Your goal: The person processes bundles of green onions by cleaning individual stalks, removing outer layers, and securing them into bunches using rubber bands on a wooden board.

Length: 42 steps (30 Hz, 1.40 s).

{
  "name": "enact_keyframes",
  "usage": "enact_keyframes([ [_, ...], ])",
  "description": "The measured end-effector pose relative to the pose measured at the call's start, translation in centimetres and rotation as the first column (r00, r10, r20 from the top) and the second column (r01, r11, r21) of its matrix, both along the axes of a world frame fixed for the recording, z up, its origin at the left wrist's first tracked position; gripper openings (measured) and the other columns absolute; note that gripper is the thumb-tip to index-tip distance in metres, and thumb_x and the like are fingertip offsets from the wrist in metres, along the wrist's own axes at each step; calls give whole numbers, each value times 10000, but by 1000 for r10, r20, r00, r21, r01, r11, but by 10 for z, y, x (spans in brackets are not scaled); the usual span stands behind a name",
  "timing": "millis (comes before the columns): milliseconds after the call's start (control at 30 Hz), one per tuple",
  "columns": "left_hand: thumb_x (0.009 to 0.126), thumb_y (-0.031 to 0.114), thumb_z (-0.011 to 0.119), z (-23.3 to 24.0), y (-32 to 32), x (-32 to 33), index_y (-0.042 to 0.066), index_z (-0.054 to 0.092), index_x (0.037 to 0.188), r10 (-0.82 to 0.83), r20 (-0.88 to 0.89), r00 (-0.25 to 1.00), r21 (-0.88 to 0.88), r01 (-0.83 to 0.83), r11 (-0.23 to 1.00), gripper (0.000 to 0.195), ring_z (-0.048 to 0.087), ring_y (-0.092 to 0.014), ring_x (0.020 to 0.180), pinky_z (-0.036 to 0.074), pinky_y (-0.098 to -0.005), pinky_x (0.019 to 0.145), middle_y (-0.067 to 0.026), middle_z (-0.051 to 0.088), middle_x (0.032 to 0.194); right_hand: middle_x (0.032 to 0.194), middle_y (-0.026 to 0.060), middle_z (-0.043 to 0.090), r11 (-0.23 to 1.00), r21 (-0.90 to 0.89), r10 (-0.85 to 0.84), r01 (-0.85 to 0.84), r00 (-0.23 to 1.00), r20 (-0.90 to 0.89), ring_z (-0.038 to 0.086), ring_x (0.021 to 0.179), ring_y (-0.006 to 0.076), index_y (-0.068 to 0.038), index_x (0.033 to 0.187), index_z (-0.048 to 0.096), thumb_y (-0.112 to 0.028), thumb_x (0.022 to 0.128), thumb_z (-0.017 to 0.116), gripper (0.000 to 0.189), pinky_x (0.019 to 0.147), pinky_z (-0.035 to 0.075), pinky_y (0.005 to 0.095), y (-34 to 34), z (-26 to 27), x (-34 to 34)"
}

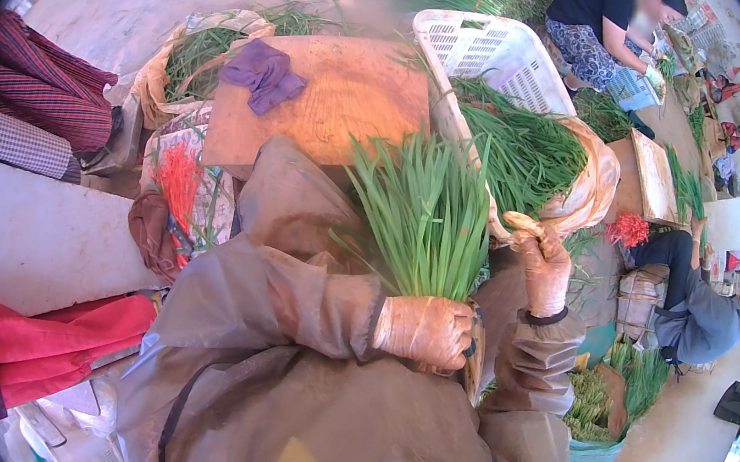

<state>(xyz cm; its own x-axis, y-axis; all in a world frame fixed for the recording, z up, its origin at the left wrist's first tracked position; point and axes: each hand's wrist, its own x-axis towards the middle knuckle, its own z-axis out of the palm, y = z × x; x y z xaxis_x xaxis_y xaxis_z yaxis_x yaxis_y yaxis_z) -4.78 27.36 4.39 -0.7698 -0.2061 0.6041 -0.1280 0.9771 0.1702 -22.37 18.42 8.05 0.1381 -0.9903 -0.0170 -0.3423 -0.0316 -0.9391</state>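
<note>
My left hand, in a stained wrapped glove, is closed around the lower part of a bunch of long green leaves, seemingly garlic chives. The leaf tips fan out away from me, and the bunch's lower end is mostly hidden by the hand. My right hand, gloved too, is raised to the right with its fingers curled. It meets the near rim of a white plastic crate and the tan sack lining. Whether its fingers pinch the lining cannot be told. More green leaves fill the lined crate.
Ahead is a wooden board bearing a purple cloth. To its left stand a sack of leaves and red ties. Two people work with greens at right. A teal sack of bunches stands near my right elbow.
</note>
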Motion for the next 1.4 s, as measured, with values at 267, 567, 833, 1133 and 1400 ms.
enact_keyframes([
  [267,611,248,688,53,-26,29,142,526,773,110,-515,850,245,23,969,252,511,-249,736,437,-374,708,-13,502,740,1141,111,593,957,-109,275,-268,960,54,577,893,151,36,1214,528,-219,906,486,402,778,483,261,0,51,39],
  [567,781,-1,667,13,-52,67,50,524,942,741,-659,-130,450,721,527,221,550,-133,872,450,-262,778,-30,570,906,1236,104,510,857,-196,432,-478,871,-233,552,1070,241,-31,1308,355,-264,504,892,994,906,446,351,28,-48,109],
  [833,750,14,684,0,-42,159,20,468,1270,892,-451,6,728,580,364,563,503,-143,1087,421,-282,901,-44,548,1148,1014,88,607,792,200,496,-577,799,341,617,856,181,-12,1145,469,-102,633,800,616,760,509,307,-11,-74,174],
  [1133,841,234,617,-221,0,466,65,659,1004,855,487,-177,873,55,-485,238,607,-123,736,474,-275,669,-46,658,822,922,129,564,698,491,202,-521,801,564,587,748,219,42,1257,381,-177,622,779,781,642,522,319,-64,-92,116],
  [1400,807,323,608,-301,-37,516,97,625,1095,493,855,-160,428,-319,-846,367,613,-318,983,454,-416,882,-165,645,1051,916,88,552,690,566,128,-451,846,518,570,719,172,-28,1424,207,-238,643,812,1010,598,500,286,-69,-95,124],
])
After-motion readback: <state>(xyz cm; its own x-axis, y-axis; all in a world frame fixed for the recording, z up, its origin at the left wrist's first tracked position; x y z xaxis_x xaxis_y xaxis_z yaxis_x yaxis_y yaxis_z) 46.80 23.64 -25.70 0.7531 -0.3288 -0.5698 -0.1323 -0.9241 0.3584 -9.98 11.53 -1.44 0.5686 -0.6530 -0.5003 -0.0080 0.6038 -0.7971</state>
